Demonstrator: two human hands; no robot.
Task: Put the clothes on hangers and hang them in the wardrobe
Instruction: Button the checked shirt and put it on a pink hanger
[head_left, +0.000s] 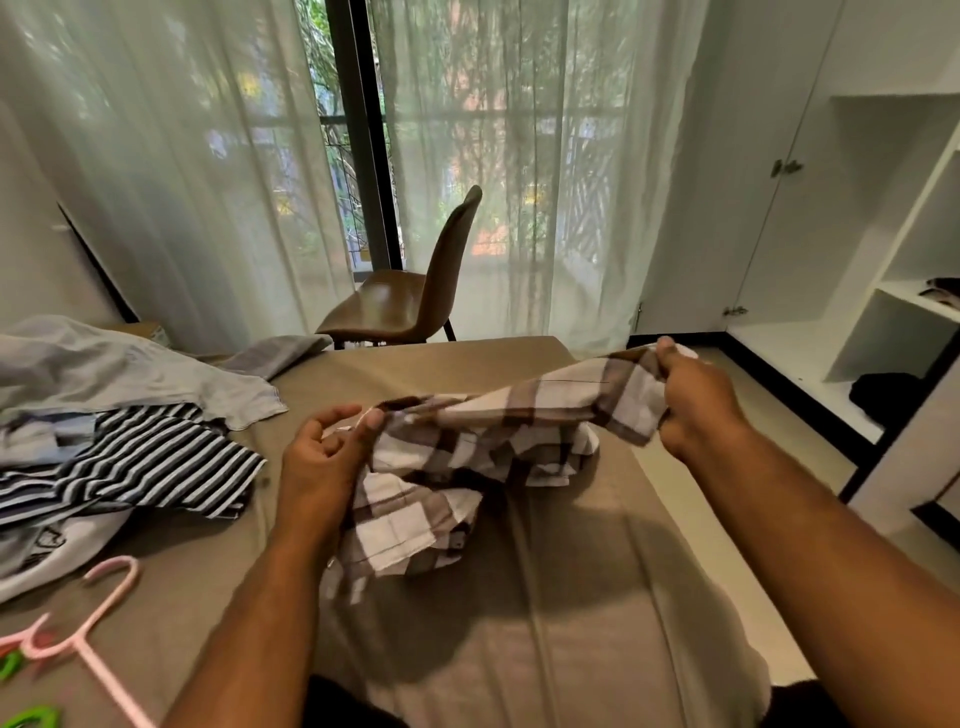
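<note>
We stretch the shirt (493, 431) over the bed (550, 623) between our left hand (322, 457), pinching one edge, and right hand (696, 400), gripping the other, probably to find its shoulders for the hanger (104, 608) lying left of both.

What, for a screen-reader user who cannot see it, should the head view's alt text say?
A person's left hand and right hand hold a brown-and-white plaid shirt stretched above a tan bed. Other clothes, among them a striped shirt, and a pink hanger lie on the bed to the left; an open white wardrobe stands at right.
</note>
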